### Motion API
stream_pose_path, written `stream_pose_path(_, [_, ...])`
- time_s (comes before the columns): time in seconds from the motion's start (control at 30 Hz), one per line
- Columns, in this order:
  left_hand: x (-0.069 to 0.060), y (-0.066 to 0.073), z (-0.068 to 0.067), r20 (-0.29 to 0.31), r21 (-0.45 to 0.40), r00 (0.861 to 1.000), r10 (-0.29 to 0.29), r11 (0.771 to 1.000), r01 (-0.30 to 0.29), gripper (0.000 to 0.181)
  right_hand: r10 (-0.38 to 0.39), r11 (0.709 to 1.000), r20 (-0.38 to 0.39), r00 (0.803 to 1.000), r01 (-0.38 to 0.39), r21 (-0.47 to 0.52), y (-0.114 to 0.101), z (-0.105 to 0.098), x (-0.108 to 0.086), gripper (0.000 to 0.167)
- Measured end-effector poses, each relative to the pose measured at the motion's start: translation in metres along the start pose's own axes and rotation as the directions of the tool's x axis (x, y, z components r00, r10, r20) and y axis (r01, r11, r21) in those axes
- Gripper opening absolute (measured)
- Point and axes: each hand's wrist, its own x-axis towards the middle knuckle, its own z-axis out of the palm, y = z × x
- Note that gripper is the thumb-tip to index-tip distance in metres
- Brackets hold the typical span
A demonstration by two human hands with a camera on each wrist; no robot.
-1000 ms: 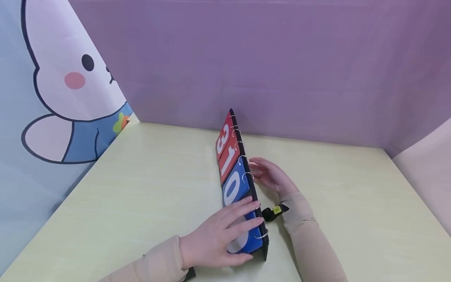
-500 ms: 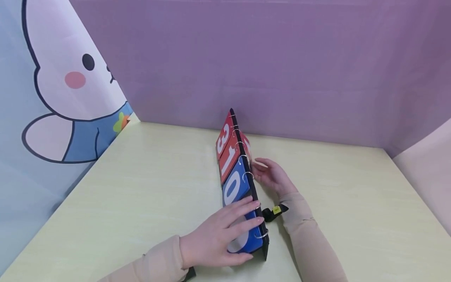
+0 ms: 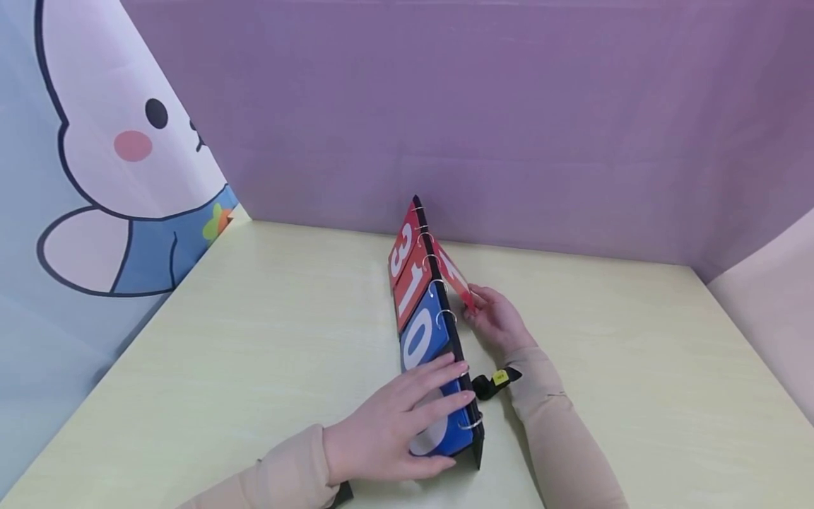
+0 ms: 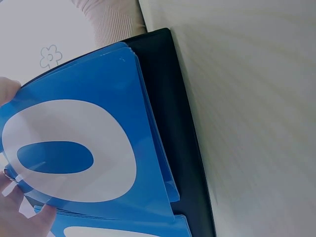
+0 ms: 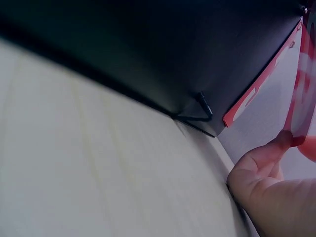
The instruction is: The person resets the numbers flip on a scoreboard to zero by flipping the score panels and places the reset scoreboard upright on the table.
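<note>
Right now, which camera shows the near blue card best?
Left wrist: the near blue card nearly faces the lens, its whole 0 readable. Head shows it slanted, its 0 partly covered by the left hand. Right wrist shows none of it; there the board is seen from behind.

Wide room for a hand is left over the counter point(image 3: 286, 304) to the left of the flip scoreboard point(image 3: 425, 311) and right of the right sleeve point(image 3: 566, 438). Straight crossing is blocked by the scoreboard, passable over its ringed top edge. Its near cards are covered by the left hand point(image 3: 397, 428); its right flank is obstructed by the slanting red card point(image 3: 454, 272), pinched by the right hand point(image 3: 498, 324), and by the wrist camera point(image 3: 494, 382).
</note>
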Motion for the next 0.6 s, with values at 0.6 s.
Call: stream_pose_path(0.6, [0.0006, 0.0002, -0.0003, 0.025, -0.026, 0.999, -0.023, 0.999, 0.023, 0.076, -0.104, 0.954, 0.027, 0.994, 0.107, -0.281, -0.0096, 0.0016, -0.0014, 0.013])
